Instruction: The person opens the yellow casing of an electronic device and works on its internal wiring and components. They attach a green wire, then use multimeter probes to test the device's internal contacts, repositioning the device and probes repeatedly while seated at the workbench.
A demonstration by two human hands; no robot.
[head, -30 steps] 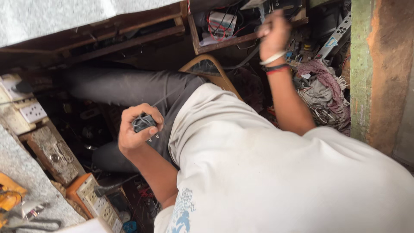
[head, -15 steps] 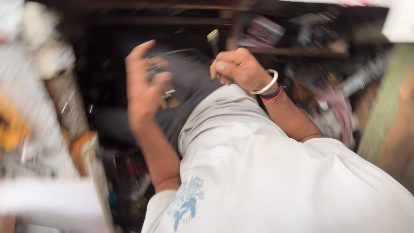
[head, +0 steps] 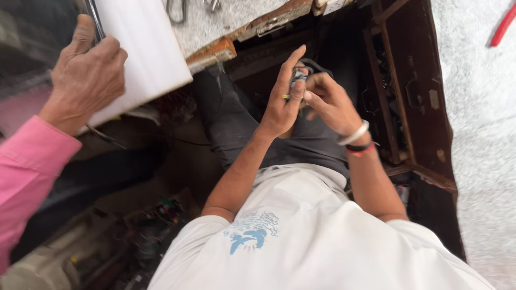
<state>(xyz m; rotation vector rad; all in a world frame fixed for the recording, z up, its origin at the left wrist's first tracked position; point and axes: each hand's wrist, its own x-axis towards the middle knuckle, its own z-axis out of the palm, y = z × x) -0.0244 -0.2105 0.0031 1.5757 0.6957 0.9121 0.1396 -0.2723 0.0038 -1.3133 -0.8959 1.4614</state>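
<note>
Over the lap, the left hand (head: 282, 102) and right hand (head: 328, 99) close together around a small dark component (head: 298, 80), its long axis seemingly running upright away from the body, though fingers hide most of it. The left forefinger sticks out straight, while the other fingers curl. At far left, another person's hand (head: 86, 75) rests on a white board (head: 142, 48).

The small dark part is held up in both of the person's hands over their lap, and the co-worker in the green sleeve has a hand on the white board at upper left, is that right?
Not quite: the sleeve is pink, not green. The head view shows the rest: the left hand and right hand hold the small dark part over the lap, and the co-worker's hand rests on the white board.
</note>
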